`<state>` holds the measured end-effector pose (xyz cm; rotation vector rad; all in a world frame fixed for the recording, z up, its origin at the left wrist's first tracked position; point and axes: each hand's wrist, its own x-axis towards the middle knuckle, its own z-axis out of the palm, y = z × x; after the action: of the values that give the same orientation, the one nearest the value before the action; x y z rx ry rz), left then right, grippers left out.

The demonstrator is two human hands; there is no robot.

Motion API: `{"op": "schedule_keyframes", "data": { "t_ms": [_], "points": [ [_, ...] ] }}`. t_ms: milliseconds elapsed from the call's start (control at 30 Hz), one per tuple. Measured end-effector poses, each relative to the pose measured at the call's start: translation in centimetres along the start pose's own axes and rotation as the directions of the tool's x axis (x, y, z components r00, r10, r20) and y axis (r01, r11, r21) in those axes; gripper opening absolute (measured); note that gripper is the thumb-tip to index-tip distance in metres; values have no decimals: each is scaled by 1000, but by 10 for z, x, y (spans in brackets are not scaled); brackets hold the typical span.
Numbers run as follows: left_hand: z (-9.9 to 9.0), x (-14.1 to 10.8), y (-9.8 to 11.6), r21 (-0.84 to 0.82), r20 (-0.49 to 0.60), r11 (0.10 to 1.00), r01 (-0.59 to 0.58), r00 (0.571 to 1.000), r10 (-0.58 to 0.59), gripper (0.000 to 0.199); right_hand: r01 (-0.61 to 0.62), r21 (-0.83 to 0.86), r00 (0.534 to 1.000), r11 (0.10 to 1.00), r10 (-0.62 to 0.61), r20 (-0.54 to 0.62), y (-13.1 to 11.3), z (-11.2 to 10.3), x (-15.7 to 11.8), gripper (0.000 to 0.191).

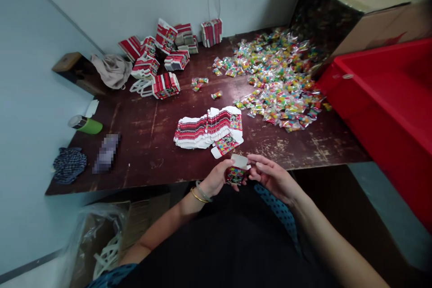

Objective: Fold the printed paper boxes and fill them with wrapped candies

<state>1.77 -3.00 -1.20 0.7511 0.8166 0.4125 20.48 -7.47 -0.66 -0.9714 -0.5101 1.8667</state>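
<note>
My left hand (218, 178) is closed round a small printed carton (236, 174), its white flap standing up at the top. At the carton's right side is my right hand (268, 175), fingers apart and bent, with fingertips by the flap's edge. Just beyond my hands, a fanned row of flat red and white cartons (192, 132) lies on the brown table (145, 157), with one loose flat carton (227, 144) at its near right end. Many clear wrapped packets of colourful candy (276, 85) are heaped to the right.
Bundled flat cartons (165, 85) are at the back left. A red bin (381, 85) and an open cardboard box (374, 31) stand right. A green bottle (91, 126) and dark cloth (69, 165) lie left. Below left is a plastic-lined box (124, 220).
</note>
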Motion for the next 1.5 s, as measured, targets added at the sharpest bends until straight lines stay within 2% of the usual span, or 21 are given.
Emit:
{"op": "schedule_keyframes", "data": {
  "t_ms": [67, 167, 233, 300, 367, 400, 467, 533, 633, 800, 867, 900, 1000, 1067, 1133, 1200, 1233, 1267, 1333, 1400, 1500],
  "points": [
    [1, -1, 1, 7, 9, 1000, 6, 1000, -6, 51, -11, -60, 1000, 998, 12, 17, -1, 1, 2, 34],
    [1, -1, 1, 201, 12, 976, -78, 997, 78, 48, -7, -208, 998, 978, 20, 59, 1, 3, 8, 31],
    [1, -2, 1, 361, 11, 922, -139, 989, 145, 46, 91, -379, 993, 921, -57, 101, 0, 5, 10, 27],
    [0, -1, 1, 433, -6, 888, -158, 984, 178, 44, 270, -584, 963, 766, -206, 175, -5, 8, 10, 25],
    [0, 1, 1, 418, -27, 896, -153, 983, 180, 42, 419, -706, 905, 571, -326, 274, -10, 9, 8, 26],
    [0, 3, 1, 397, -30, 905, -155, 983, 182, 41, 460, -730, 881, 506, -360, 306, -13, 9, 7, 27],
    [-1, 4, 2, 365, 1, 912, -185, 980, 199, 40, 480, -746, 865, 462, -394, 312, -16, 8, 7, 27],
    [-2, 4, 4, 347, 91, 912, -218, 976, 199, 40, 464, -758, 859, 458, -442, 258, -15, 6, 8, 24],
    [-5, -1, 9, 360, 207, 914, -189, 971, 119, 47, 464, -778, 832, 423, -510, 219, -7, 0, 9, 20],
    [0, -3, 2, 257, 226, 960, -115, 973, 56, 37, 555, -793, 752, 253, -560, 348, 12, -14, -2, 30],
    [7, 1, -8, 180, 243, 982, -49, 970, 4, 37, 505, -824, 769, 256, -568, 295, 15, -20, -9, 31],
    [11, 4, -13, 140, 250, 990, -3, 968, -32, 39, 456, -838, 797, 301, -557, 234, 16, -23, -12, 29],
    [20, 10, -24, 66, 265, 994, 86, 959, -101, 43, 275, -810, 894, 519, -447, 17, 16, -27, -20, 24],
    [21, 12, -24, 79, 273, 994, 71, 958, -90, 43, 232, -767, 899, 598, -433, -65, 16, -25, -23, 22],
    [18, 12, -19, 109, 287, 994, 31, 956, -61, 43, 309, -772, 858, 556, -512, -25, 14, -23, -25, 20],
    [13, 10, -13, 145, 322, 989, 13, 945, -59, 43, 395, -800, 821, 453, -565, 85, 10, -23, -26, 20],
    [11, 8, -10, 173, 345, 985, 12, 936, -71, 44, 409, -806, 826, 428, -549, 128, 7, -23, -26, 20],
    [9, 7, -7, 208, 366, 978, 13, 926, -90, 44, 400, -805, 852, 438, -502, 149, 4, -24, -25, 19],
    [6, 6, -3, 280, 379, 960, 1, 919, -112, 43, 336, -784, 911, 522, -392, 130, 0, -27, -24, 18],
    [5, 6, -3, 307, 359, 952, -19, 928, -98, 42, 312, -774, 917, 552, -388, 94, 3, -29, -24, 18],
    [5, 6, -10, 225, 319, 974, 4, 945, -78, 42, 384, -831, 825, 403, -554, 112, 20, -27, -23, 21]
  ]
}}
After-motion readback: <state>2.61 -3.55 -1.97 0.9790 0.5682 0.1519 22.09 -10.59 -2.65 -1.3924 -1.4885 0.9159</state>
